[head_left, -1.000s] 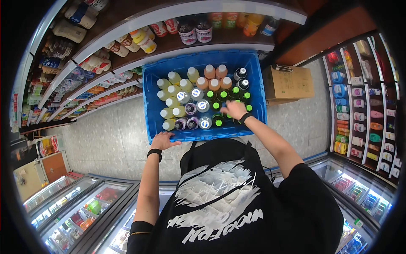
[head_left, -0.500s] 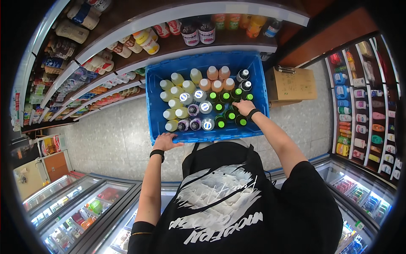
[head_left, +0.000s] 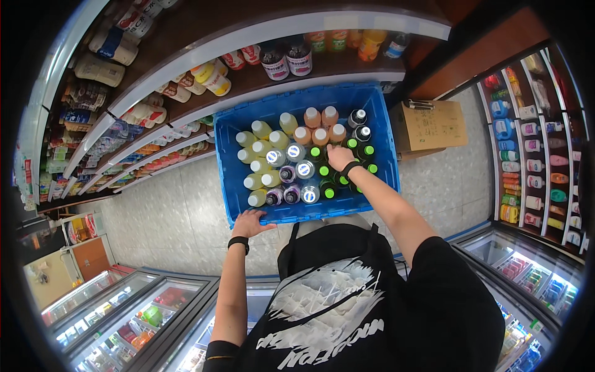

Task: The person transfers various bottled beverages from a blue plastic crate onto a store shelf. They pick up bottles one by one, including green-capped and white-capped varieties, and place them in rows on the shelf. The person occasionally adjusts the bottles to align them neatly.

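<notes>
Resting on the crate: one left hand (head_left: 251, 224), fingers laid loosely spread over the near rim of the blue crate (head_left: 234, 175), toward its left corner.
Among the bottles: one right hand (head_left: 339, 159), fingers drawn narrow over the right half of the crate; I cannot tell whether they grip a bottle.
Wristbands (head_left: 238, 242): two, black, one per wrist.
Pale yellow bottles (head_left: 277, 140): ten, filling the crate's left part.
Orange bottles (head_left: 320, 137): five, near the crate's far side, right of its middle.
Dark bottles with pale caps (head_left: 362, 133): two, at the crate's far right.
Clear bottles (head_left: 304, 169): four, around the crate's middle.
Purple bottles (head_left: 287, 173): three, left of the crate's middle, toward its near side.
Green-capped bottles (head_left: 328, 192): at least seven in the crate's right half, perhaps more beneath the right hand and wrist.
Cardboard box (head_left: 434, 127): at least one, just right of the crate.
Dark bottles with pink-and-white labels (head_left: 299, 62): two, shelved beyond the crate.
</notes>
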A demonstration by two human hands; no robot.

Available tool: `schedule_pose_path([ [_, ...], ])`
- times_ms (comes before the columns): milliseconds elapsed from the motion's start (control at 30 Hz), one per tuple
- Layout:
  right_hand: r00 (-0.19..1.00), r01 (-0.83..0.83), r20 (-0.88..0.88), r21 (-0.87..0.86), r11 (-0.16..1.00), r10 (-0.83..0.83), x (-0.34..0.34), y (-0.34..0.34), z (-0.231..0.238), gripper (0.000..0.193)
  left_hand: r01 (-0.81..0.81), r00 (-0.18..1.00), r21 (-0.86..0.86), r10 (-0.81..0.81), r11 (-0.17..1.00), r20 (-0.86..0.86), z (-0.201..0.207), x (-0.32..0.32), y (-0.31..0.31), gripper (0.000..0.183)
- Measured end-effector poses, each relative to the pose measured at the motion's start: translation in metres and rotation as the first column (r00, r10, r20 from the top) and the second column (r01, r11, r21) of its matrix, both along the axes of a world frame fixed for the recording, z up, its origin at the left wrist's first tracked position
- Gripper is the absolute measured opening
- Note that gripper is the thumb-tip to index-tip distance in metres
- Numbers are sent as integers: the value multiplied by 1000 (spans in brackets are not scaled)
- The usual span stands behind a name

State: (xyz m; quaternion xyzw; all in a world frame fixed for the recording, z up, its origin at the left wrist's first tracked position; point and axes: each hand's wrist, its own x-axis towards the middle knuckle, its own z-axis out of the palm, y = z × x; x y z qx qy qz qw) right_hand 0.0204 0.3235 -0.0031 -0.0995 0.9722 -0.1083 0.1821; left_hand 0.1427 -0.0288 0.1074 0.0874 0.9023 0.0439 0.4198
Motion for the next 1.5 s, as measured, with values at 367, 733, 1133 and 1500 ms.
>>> schedule_pose_path([
  [367, 920, -193, 345, -10, 981, 184, -26, 11, 29, 41, -9, 1000, 16, 8, 1000, 7, -4, 2, -6, 85],
  [733, 938, -100, 336, 17, 995, 89, -15, 12, 2, 52, -7, 1000, 25, 7, 1000, 2, 0, 0, -2, 83],
  [1133, 998, -67, 20, 10, 998, 67, -82, 43, 12, 44, -6, 1000, 23, 5, 1000, 28, -2, 0, -1, 85],
  [1500, 964, -49, 257, -108, 993, 75, -94, 39, 3, 39, -21, 999, 61, 23, 998, -29, -6, 3, -4, 83],
])
